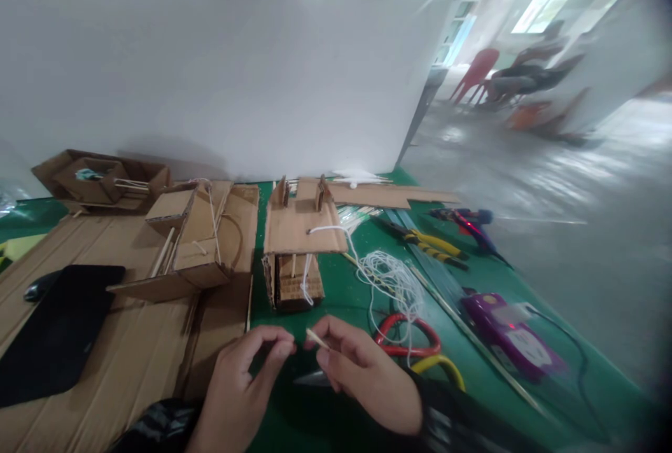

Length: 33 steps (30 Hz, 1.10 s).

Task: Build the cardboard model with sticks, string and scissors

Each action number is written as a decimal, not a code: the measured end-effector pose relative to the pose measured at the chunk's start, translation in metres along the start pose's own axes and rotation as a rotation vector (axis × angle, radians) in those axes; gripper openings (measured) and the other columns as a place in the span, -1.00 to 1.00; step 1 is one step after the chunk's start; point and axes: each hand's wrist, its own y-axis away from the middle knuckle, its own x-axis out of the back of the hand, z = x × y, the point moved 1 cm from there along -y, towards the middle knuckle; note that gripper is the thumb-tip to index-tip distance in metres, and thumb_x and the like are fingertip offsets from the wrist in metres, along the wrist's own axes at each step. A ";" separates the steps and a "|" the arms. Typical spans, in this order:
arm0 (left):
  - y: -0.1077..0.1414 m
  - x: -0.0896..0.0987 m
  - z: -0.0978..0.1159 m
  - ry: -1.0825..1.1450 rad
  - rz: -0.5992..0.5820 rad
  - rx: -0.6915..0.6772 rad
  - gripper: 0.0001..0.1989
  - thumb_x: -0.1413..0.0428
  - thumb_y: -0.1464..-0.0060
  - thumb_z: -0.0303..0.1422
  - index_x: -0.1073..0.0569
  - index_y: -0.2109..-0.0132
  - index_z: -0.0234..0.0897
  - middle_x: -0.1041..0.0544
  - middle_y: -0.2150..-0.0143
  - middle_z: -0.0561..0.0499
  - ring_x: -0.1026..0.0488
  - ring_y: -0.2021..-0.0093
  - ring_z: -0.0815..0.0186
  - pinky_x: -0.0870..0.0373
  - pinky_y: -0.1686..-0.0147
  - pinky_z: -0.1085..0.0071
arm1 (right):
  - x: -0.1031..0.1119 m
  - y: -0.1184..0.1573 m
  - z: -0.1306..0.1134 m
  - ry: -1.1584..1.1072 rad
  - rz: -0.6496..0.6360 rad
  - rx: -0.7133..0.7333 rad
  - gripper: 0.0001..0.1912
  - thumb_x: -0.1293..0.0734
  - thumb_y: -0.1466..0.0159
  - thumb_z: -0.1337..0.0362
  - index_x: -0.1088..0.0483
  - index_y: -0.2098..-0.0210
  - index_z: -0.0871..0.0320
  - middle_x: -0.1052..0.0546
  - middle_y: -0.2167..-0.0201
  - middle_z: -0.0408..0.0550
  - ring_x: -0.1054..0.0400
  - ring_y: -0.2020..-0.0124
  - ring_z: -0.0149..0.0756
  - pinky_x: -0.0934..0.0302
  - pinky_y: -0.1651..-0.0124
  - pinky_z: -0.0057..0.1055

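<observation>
Between the thumb and fingers of my right hand is a short, thin wooden stick, its pale end pointing up and left. Close beside it, my left hand has thumb and forefinger pinched together; whatever is in the pinch, if anything, is hidden. Just beyond both hands stands a small cardboard structure with two upright tabs on top and a white string threaded through it. Scissors with a red and a yellow handle lie partly under my right hand.
Tangled white string, yellow-black pliers, a glue gun and a purple power strip lie right on the green table. Left are cardboard constructions and a black phone-like slab. A white partition rises behind.
</observation>
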 end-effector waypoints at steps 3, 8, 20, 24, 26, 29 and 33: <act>0.001 -0.001 0.000 0.006 0.003 -0.039 -0.81 -0.06 -0.23 -0.22 -0.54 0.12 -0.13 -0.63 0.21 0.06 -0.57 0.21 0.34 -0.45 0.20 0.54 | 0.000 0.001 0.002 0.129 0.027 0.024 -0.66 -0.20 -0.34 0.02 -0.29 0.31 0.20 -0.23 0.63 -0.28 -0.07 0.60 -0.51 0.03 0.50 -0.53; 0.002 -0.005 0.003 0.024 -0.044 -0.060 -0.73 -0.16 -0.15 -0.26 -0.50 0.00 -0.10 -0.61 0.14 0.05 -0.56 0.19 0.35 -0.47 0.21 0.56 | -0.001 0.001 0.004 0.319 0.015 0.008 -0.73 -0.16 -0.35 0.16 -0.32 0.36 0.21 -0.31 0.61 -0.22 -0.13 0.58 -0.47 -0.02 0.47 -0.52; -0.001 -0.003 0.010 -0.010 -0.076 -0.080 -0.87 -0.09 -0.21 -0.28 -0.50 0.27 -0.17 -0.57 0.33 0.08 -0.52 0.29 0.35 -0.40 0.27 0.52 | -0.002 0.001 0.004 0.414 0.050 0.051 -0.77 -0.23 -0.32 0.22 -0.42 0.35 0.21 -0.37 0.56 -0.21 -0.19 0.54 -0.48 -0.04 0.47 -0.55; 0.001 -0.001 0.012 -0.035 -0.118 -0.072 -0.88 -0.09 -0.18 -0.30 -0.48 0.30 -0.19 -0.55 0.37 0.09 -0.51 0.34 0.35 -0.39 0.32 0.52 | 0.003 0.003 -0.003 0.457 0.005 0.075 -0.73 -0.23 -0.33 0.20 -0.47 0.33 0.23 -0.39 0.56 -0.19 -0.18 0.53 -0.48 -0.03 0.47 -0.56; 0.002 0.000 0.013 -0.048 -0.153 -0.068 -0.90 -0.10 -0.14 -0.34 -0.46 0.34 -0.21 -0.54 0.41 0.09 -0.50 0.37 0.35 -0.37 0.34 0.53 | 0.008 0.005 -0.006 0.486 -0.041 0.105 -0.71 -0.24 -0.33 0.18 -0.49 0.34 0.24 -0.39 0.56 -0.19 -0.17 0.53 -0.48 -0.02 0.48 -0.56; 0.002 0.000 0.014 -0.052 -0.205 -0.072 -0.92 -0.10 -0.08 -0.42 -0.42 0.38 -0.23 -0.52 0.45 0.10 -0.49 0.41 0.37 -0.35 0.38 0.54 | 0.013 0.007 -0.009 0.564 -0.116 0.158 -0.70 -0.23 -0.33 0.18 -0.49 0.36 0.23 -0.35 0.59 -0.20 -0.13 0.56 -0.49 0.02 0.50 -0.56; 0.002 -0.001 0.013 -0.027 -0.243 -0.137 -0.95 -0.11 -0.02 -0.45 -0.40 0.39 -0.23 -0.50 0.46 0.10 -0.47 0.43 0.37 -0.33 0.40 0.55 | 0.015 0.009 -0.010 0.622 -0.167 0.164 -0.75 -0.24 -0.31 0.24 -0.50 0.35 0.22 -0.35 0.61 -0.20 -0.13 0.58 -0.50 0.04 0.52 -0.56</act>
